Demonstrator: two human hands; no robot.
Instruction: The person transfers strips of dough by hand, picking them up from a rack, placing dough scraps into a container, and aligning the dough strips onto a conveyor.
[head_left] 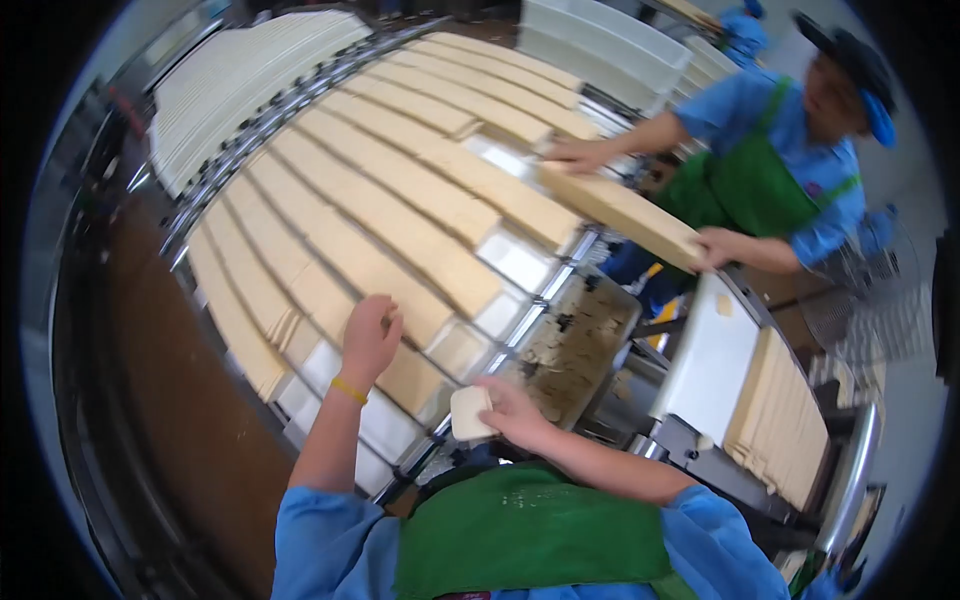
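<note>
Over the belt [515, 262], left hand [372, 338] is kinda curled, grip can't be told; by belt edge, pale square [466, 414] is gripped in right hand [514, 414].

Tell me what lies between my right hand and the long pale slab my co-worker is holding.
In the head view, a bin littered with scraps lies between your right hand and the long pale slab.

Blue shirt [720, 550], short slvs [320, 530]; green apron [530, 560] w/ white marks [530, 498]; yellow L wristband [349, 390].
</note>
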